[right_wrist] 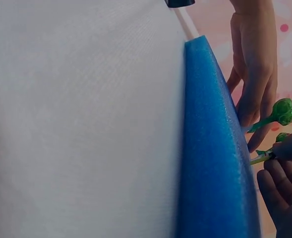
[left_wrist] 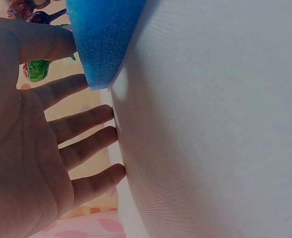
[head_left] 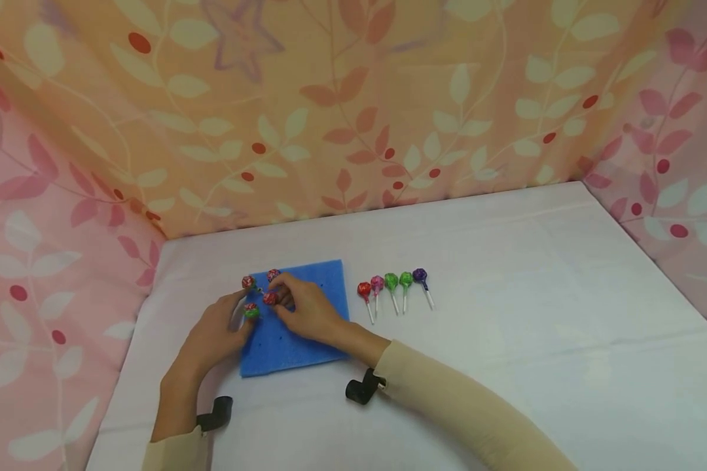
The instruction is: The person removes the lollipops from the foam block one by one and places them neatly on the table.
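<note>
A blue foam block [head_left: 315, 340] lies on the table with several wrapped lollipops standing in its left part. My right hand [head_left: 309, 311] is over it and pinches a red-wrapped lollipop [head_left: 270, 298]; in the right wrist view the stick reaches down to the foam's upper face. My left hand [head_left: 212, 333] is at the block's left edge. In the left wrist view its fingers [left_wrist: 86, 121] are straight and spread, the thumb and index finger touching the foam and the other fingertips at the tabletop. A green-and-red lollipop [head_left: 251, 310] stands beside the left thumb.
Right of the foam, several lollipops lie in a row: a red one [head_left: 363, 289], a pink one [head_left: 377, 283], two green ones and a purple one [head_left: 419, 275]. Small holes dot the foam. A patterned curtain [head_left: 353, 118] surrounds the white table [head_left: 507, 314].
</note>
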`<state>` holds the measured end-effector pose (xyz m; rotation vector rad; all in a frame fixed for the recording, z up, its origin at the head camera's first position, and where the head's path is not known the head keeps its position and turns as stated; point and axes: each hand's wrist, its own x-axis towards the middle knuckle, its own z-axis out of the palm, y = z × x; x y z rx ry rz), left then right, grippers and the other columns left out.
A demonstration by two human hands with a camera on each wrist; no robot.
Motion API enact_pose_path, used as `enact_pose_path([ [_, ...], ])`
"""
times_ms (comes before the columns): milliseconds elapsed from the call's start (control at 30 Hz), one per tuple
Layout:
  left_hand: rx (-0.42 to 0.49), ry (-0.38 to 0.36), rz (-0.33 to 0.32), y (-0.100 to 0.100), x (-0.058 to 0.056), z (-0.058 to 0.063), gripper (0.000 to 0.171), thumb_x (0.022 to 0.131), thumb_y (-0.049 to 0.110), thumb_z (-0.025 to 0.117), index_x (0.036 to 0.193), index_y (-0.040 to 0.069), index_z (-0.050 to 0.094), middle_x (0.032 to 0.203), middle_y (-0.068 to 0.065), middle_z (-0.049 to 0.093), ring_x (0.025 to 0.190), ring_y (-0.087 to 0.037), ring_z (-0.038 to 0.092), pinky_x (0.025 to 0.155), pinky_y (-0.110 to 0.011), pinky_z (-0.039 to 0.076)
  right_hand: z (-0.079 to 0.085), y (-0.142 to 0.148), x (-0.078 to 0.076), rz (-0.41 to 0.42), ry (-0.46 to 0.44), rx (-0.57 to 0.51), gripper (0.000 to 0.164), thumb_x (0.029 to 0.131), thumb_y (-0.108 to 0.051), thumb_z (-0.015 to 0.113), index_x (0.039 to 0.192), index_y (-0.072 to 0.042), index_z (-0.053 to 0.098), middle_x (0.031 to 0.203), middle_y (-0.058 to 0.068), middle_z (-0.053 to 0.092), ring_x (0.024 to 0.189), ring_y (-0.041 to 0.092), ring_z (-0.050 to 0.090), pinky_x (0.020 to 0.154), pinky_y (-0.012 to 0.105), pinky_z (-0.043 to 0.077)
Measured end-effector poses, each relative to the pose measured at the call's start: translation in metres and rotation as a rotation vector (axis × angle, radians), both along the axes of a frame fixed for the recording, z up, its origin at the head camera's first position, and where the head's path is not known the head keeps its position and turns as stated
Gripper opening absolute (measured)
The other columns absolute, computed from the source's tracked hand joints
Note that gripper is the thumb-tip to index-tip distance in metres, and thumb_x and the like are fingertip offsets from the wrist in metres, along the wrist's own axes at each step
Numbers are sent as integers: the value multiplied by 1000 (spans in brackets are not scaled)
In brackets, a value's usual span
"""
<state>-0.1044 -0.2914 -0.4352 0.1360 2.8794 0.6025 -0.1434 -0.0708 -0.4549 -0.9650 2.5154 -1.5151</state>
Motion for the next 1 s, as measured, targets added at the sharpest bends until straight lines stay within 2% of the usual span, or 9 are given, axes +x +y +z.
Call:
enact_pose_path([
  [133, 1, -2, 2, -2, 2, 1, 72, 100, 28, 62, 162, 3, 37, 163, -28, 44, 150, -55, 39, 121, -75, 34, 0, -2, 1, -12, -2, -58, 27, 100, -7, 71, 126, -8, 63, 109, 7, 77, 96, 10, 71, 86, 15, 59],
  [400, 8, 22, -4, -3, 1, 1, 71, 101, 29, 64, 162, 3, 38, 162, -27, 46, 150, -54, 41, 120, -75, 35, 9, -1, 4, -35, -10, -150, 29, 99, -4, 70, 127, -8, 66, 114, 7, 77, 101, 14, 74, 90, 21, 62],
  [633, -2, 6, 2, 0, 0, 0, 72, 101, 30, 63, 163, 3, 37, 163, -28, 45, 151, -54, 40, 120, -74, 35, 12, 14, 5, -80, -21, -162, 37, 99, -4, 70, 135, -5, 63, 113, 11, 76, 104, 21, 76, 90, 25, 65],
  [800, -2, -6, 8, 0, 0, 2, 73, 101, 30, 62, 163, 4, 36, 163, -28, 43, 151, -54, 38, 120, -75, 34, 14, 29, 6, -108, -31, -167, 34, 99, -5, 70, 132, -5, 62, 114, 12, 76, 105, 23, 76, 90, 32, 66],
  [1000, -3, -20, 9, 1, 1, 0, 74, 101, 31, 62, 164, 5, 34, 165, -27, 42, 152, -54, 36, 120, -76, 33, 12, 45, 9, -136, -13, -155, 28, 99, -7, 70, 127, -9, 66, 115, 8, 79, 103, 20, 77, 89, 26, 65],
])
